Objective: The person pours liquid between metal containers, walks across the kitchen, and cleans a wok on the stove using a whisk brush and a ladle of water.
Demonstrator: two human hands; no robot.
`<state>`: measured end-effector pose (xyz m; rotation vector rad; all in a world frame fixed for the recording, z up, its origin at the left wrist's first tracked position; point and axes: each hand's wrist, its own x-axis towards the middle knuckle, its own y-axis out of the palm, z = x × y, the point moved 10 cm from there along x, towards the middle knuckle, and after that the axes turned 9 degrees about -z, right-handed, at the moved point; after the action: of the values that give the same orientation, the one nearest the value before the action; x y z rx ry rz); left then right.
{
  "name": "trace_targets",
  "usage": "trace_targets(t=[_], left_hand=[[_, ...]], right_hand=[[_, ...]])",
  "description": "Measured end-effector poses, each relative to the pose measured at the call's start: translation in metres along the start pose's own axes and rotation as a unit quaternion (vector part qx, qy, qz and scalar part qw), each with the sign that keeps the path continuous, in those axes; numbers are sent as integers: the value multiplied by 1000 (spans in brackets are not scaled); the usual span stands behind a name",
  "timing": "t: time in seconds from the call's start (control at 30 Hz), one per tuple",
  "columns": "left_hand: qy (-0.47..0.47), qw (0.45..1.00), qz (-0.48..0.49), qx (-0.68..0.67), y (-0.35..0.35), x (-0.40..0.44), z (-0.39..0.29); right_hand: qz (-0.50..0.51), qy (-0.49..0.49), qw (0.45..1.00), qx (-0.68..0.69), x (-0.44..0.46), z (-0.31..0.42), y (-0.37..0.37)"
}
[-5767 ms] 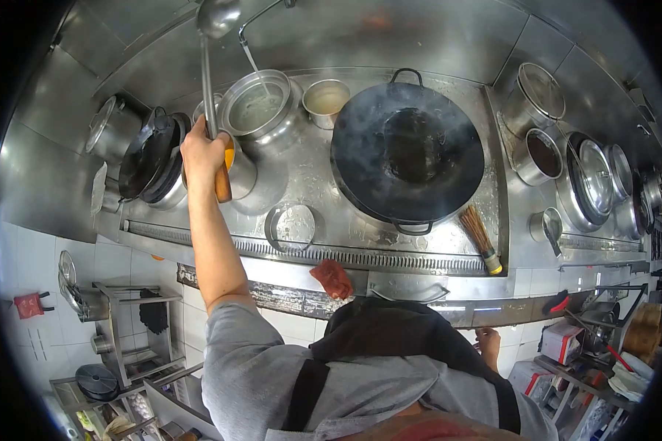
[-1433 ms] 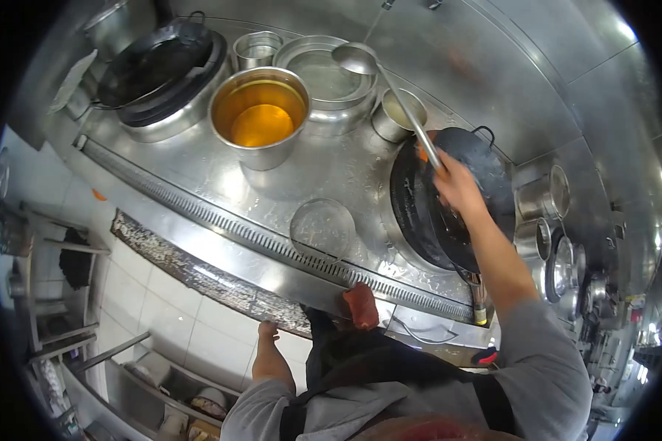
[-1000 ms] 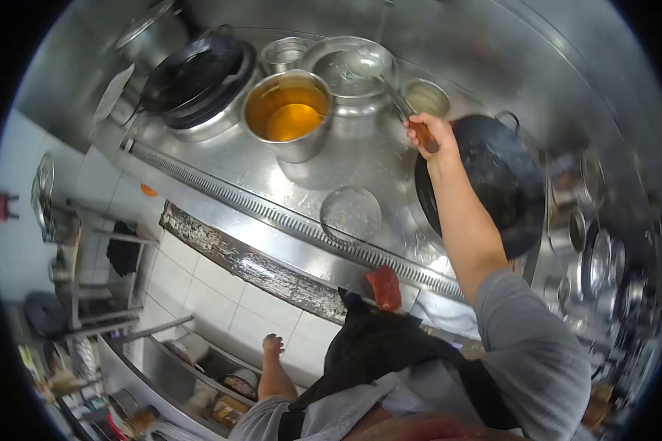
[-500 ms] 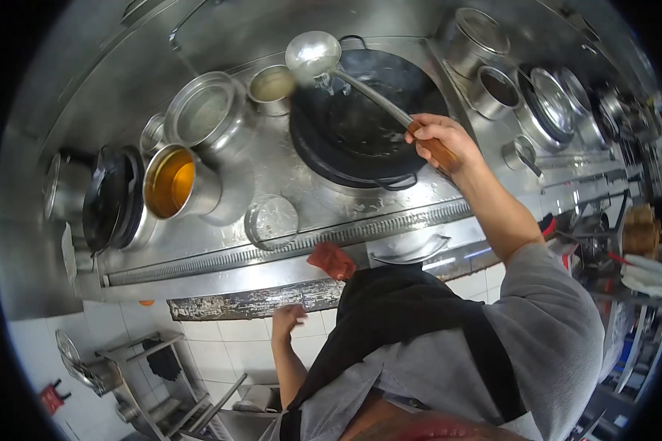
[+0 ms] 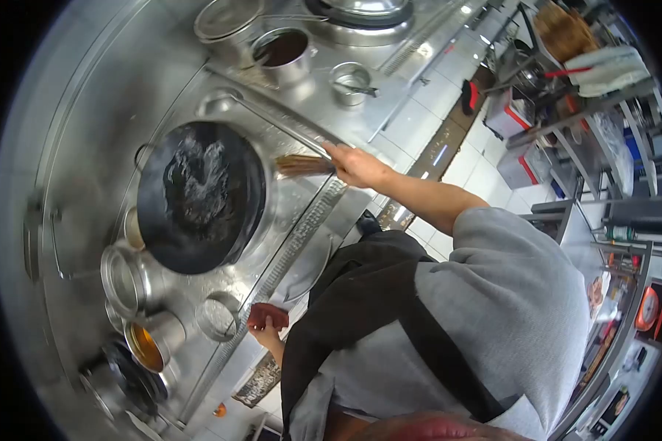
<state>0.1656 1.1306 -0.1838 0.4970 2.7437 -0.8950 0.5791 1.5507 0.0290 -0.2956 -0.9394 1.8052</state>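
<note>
My right hand (image 5: 354, 166) is closed at the handle end of a long ladle (image 5: 281, 129); its bowl lies low over the steel stovetop beside the wok. A bamboo wok brush (image 5: 303, 165) is right against this hand, bristles toward the wok; whether my fingers touch it, I cannot tell. The black wok (image 5: 202, 195) has wet, glossy liquid in its bottom. At the stove's front edge, my left hand (image 5: 268, 335) has its fingers on a folded red cloth (image 5: 268, 316).
Left of the wok stand a lidded-looking steel pot (image 5: 125, 279), a pot of amber liquid (image 5: 154, 342) and a round steel ring-like dish (image 5: 217, 317). On the right are a pot of dark liquid (image 5: 282, 56), a small cup (image 5: 351, 82) and a strainer pot (image 5: 228, 18). Shelving (image 5: 603, 110) stands behind.
My view has turned to the right. The ladle has gone from above the wok down to the stovetop beside it. My left hand has reached the red cloth, and the brush has come into view.
</note>
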Motion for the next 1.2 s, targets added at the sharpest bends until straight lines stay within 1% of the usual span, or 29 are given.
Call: trace_targets(t=[0.03, 0.07, 0.1, 0.13, 0.17, 0.2, 0.27, 0.33, 0.37, 0.4, 0.43, 0.5, 0.53, 0.57, 0.6, 0.63, 0.7, 0.73, 0.77, 0.8, 0.83, 0.9, 0.97, 1.03, 1.07, 1.1, 1.13, 1.17, 1.2], left_hand=[[7, 1000, 8, 7, 14, -2, 3], [93, 995, -42, 25, 14, -3, -4], [178, 979, -91, 38, 11, -6, -12], [-42, 995, 73, -59, 24, -19, 6], [-39, 995, 76, -53, 22, -25, -5], [79, 994, 56, -44, 15, -27, -33], [306, 951, 10, -31, 7, -46, -86], [511, 858, -47, -10, -18, -82, -116], [604, 794, -77, 2, -32, -101, -124], [360, 895, 67, -254, -56, -44, -93], [61, 854, 202, -475, -47, -13, -51], [5, 876, 50, -480, -35, -50, -116], [-23, 880, -25, -475, -27, -81, -160], [3, 910, 79, -407, -24, -59, -153], [-43, 900, 43, -431, -4, -92, -198], [-22, 923, 102, -369, -1, -69, -188], [-107, 929, 85, -344, 17, -68, -201], [-159, 927, 69, -332, 22, -57, -193], [-186, 942, -22, -279, 31, -78, -230], [-193, 936, -2, -294, 44, -76, -241], [-197, 931, 26, -307, 54, -69, -247], [-156, 947, 125, -251, 80, -59, -263], [-188, 944, 181, -204, 114, -45, -241], [-200, 949, 135, -204, 126, -52, -245], [-191, 951, 176, -166, 132, -52, -241], [-218, 935, 184, -209, 138, -55, -232], [-229, 918, 195, -260, 142, -62, -236], [-240, 897, 205, -310, 145, -68, -241], [-239, 883, 211, -344, 148, -70, -252]], right_hand=[[16, 25, 1000, -1, -15, -24, -2], [7, -6, 999, -38, -28, -37, -10], [2, 4, 999, -38, -39, -57, -19], [53, 7, 995, -87, -50, -75, -19], [106, 8, 985, -133, -61, -94, -16], [108, 4, 982, -153, -68, -110, -18], [105, -9, 980, -170, -75, -135, -22], [110, -7, 980, -169, -79, -162, -16], [113, -15, 980, -164, -78, -173, -6], [84, -28, 982, -169, -75, -181, -3], [54, -40, 982, -175, -72, -186, -5], [57, -33, 984, -164, -67, -195, 0], [-1, -53, 989, -142, -63, -198, -2], [-52, -79, 990, -108, -55, -191, 2], [-97, -79, 988, -86, -44, -161, -13], [-135, -79, 986, -57, -35, -127, -31], [-48, -74, 996, -7, -21, -102, 2], [-20, -106, 994, 14, -20, -91, 19], [62, -93, 993, -41, -18, -94, 46], [136, -79, 982, -105, -20, -101, 69], [146, -102, 979, -102, -22, -100, 82], [164, -83, 966, -181, -22, -117, 104], [158, -91, 966, -181, -17, -114, 105], [156, -80, 968, -178, -13, -108, 106], [145, -57, 971, -182, -6, -106, 104], [132, -33, 973, -187, 1, -107, 101], [125, -84, 970, -191, -1, -106, 107], [123, -85, 969, -195, -2, -112, 115], [161, -32, 964, -208, -4, -127, 127]])
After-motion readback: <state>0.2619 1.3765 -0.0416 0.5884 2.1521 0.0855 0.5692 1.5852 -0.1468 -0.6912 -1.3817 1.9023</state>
